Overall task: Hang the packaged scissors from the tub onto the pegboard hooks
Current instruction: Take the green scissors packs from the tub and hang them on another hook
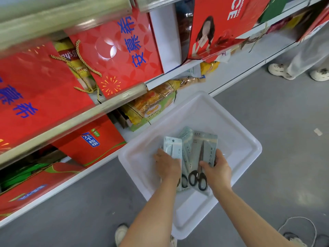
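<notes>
A white plastic tub (231, 122) sits on the grey floor below me. Both my hands are down inside it. My left hand (167, 166) grips a pale blue packet of scissors (173, 146) by its lower end. My right hand (218, 171) holds another packet (204, 150), whose black-handled scissors show through the clear front. Between the two lie more scissors packets (186, 145), overlapping each other. No pegboard or hook is in view.
Store shelves on the left carry red gift boxes (117, 54) and snack packs (153, 107). Another person's white shoes (277, 69) stand at the far right. A white cord (299, 227) loops on the floor by my right foot.
</notes>
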Available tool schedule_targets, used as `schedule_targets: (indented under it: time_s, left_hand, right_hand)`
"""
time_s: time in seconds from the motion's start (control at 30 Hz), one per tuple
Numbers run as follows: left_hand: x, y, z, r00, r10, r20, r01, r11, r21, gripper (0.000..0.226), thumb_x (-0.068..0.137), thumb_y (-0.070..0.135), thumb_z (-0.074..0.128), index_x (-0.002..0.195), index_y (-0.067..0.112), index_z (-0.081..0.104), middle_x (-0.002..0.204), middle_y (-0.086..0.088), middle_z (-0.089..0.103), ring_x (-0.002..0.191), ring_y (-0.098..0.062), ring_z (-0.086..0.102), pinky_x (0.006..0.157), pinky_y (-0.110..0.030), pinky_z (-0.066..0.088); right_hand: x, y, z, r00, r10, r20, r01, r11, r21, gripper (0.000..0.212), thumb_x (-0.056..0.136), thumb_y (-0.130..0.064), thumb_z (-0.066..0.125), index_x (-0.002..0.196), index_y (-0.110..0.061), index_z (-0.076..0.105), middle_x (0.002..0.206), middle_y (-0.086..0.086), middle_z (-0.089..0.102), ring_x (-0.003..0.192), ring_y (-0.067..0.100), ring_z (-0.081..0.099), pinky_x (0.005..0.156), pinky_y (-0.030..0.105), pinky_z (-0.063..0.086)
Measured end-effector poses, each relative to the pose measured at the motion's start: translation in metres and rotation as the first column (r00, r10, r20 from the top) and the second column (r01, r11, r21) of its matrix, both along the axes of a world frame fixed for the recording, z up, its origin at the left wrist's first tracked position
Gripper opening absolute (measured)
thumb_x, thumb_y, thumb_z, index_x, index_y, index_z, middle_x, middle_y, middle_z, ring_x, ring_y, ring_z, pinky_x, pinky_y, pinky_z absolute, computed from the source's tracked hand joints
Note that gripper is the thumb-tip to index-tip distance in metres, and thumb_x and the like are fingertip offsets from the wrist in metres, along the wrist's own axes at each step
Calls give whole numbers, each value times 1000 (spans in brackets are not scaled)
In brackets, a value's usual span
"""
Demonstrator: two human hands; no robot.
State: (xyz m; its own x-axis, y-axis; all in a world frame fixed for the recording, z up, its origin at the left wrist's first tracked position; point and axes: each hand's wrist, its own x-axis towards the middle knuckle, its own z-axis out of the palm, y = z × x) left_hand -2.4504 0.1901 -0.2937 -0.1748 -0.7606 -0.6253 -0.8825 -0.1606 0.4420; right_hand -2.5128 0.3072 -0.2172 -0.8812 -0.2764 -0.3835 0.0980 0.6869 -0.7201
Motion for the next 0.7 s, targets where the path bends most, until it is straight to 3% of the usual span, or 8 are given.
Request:
schedule_targets:
  time_s: [0.13,0.23,0.33,0.43,0.6,0.7]
  left_hand:
    - [14,-24,31,963,12,-269,-15,1000,-10,28,93,23,60,117,15,48,111,-7,65,90,-28,62,72,-35,49]
    - [24,-41,78,885,134,-446,-126,991,48,19,94,21,57,110,14,48,100,-5,64,83,-25,62,67,-34,50]
    - [39,-63,129,725,269,-634,-230,962,146,35,89,13,60,121,17,47,105,1,63,91,-17,63,70,-29,48]
    - [67,-89,189,607,225,-762,-271,960,68,45,85,17,72,125,25,52,110,10,66,101,-8,63,80,-24,50]
    - [122,-131,290,438,163,-884,-449,892,-58,40,82,2,72,116,20,60,101,-1,72,89,-16,68,70,-19,54]
    - [155,-152,346,361,135,-923,-522,849,-80,45,83,7,75,118,30,59,108,-4,72,91,-12,69,71,-22,56]
  right_hand:
    - [4,-16,23,999,12,37,-8,993,-116,62,79,-10,71,130,-37,46,82,-5,70,76,18,67,68,39,58]
    - [9,-37,58,998,57,25,-51,976,-210,78,80,-10,70,140,-46,34,81,1,69,68,21,67,55,32,57]
    - [13,-61,93,989,146,-30,-148,941,-305,84,82,-9,68,140,-55,27,88,4,71,72,21,70,58,37,59]
    - [21,-90,136,970,234,-71,-241,871,-428,89,81,-6,69,141,-56,27,90,0,72,77,16,70,69,39,59]
    - [48,-145,224,917,351,-190,-389,685,-616,89,77,4,69,141,-50,38,88,-19,69,72,10,62,63,29,56]
    - [72,-174,282,874,412,-259,-468,568,-677,88,78,2,70,139,-53,38,122,-14,65,98,22,67,84,42,58]
